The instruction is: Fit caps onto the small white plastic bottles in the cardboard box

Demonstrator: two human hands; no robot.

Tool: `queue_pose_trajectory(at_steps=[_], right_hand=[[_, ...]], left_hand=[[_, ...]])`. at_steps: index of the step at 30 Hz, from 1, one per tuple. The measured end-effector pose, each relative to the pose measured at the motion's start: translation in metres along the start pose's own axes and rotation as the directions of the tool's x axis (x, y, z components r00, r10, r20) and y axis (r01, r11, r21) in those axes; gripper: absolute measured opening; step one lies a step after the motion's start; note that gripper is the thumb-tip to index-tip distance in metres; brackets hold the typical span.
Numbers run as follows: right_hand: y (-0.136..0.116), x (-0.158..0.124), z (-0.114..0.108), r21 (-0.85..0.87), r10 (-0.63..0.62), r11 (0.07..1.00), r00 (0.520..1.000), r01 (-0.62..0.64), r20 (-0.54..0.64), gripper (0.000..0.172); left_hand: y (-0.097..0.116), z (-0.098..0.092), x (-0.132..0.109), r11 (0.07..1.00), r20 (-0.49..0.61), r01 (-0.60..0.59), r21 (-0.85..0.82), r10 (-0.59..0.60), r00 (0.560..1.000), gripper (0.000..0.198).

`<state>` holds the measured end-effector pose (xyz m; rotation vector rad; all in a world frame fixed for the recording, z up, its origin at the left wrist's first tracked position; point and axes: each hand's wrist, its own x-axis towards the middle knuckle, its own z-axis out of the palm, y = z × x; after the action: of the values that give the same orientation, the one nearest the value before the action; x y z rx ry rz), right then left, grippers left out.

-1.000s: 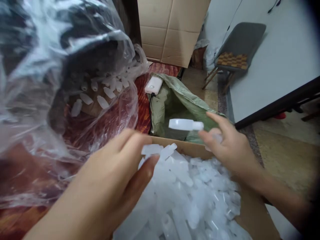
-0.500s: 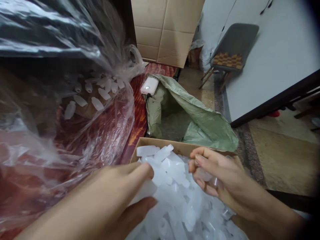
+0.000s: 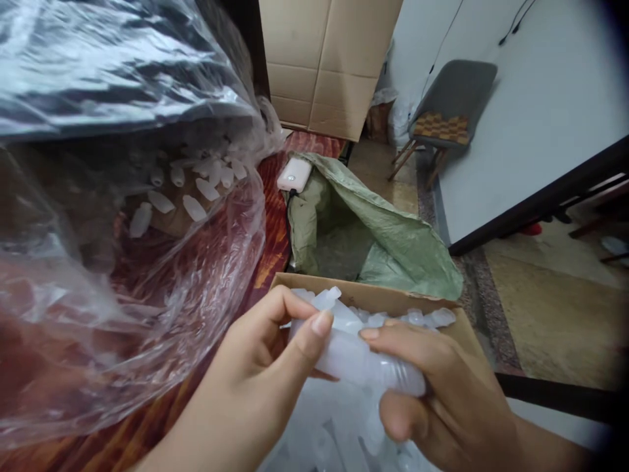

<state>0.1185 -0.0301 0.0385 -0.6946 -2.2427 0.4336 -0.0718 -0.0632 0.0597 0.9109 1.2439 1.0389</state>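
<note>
A translucent white plastic bottle (image 3: pixel 351 357) lies crosswise between my hands, over the open box. My left hand (image 3: pixel 275 360) is closed on its left end, thumb on top and fingers partly hidden behind. At the ridged neck end, my right hand (image 3: pixel 437 387) grips it between thumb and fingers. Below both hands, a cardboard box (image 3: pixel 393 296) holds many similar loose bottles (image 3: pixel 324 446), piled up close to its rim.
Clear plastic sheeting (image 3: pixel 211 275) covers the left side, with several small bottles (image 3: pixel 194 208) beneath it. Beyond the box lies an open green sack (image 3: pixel 403 229), a white power bank (image 3: pixel 295 174) on its edge. A cardboard panel (image 3: pixel 329 59) and grey chair (image 3: pixel 457 98) stand farther back.
My hands have come together above the box, and a bottle is now held between them. My right hand has turned over, and my left hand has lifted from the pile.
</note>
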Motion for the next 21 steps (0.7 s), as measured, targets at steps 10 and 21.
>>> queue_pose_trajectory(at_steps=[10, 21], right_hand=[[0.008, 0.009, -0.002, -0.085, -0.065, 0.994, 0.997, 0.068, 0.03, 0.035], [0.018, -0.017, -0.019, -0.192, -0.146, 0.965, 0.973, 0.181, 0.18, 0.051]], left_hand=[[-0.003, 0.005, -0.002, 0.978, 0.192, 0.198, -0.058, -0.183, 0.964, 0.031], [0.003, 0.004, -0.002, 0.956, -0.08, 0.183, 0.228, -0.169, 0.982, 0.032]])
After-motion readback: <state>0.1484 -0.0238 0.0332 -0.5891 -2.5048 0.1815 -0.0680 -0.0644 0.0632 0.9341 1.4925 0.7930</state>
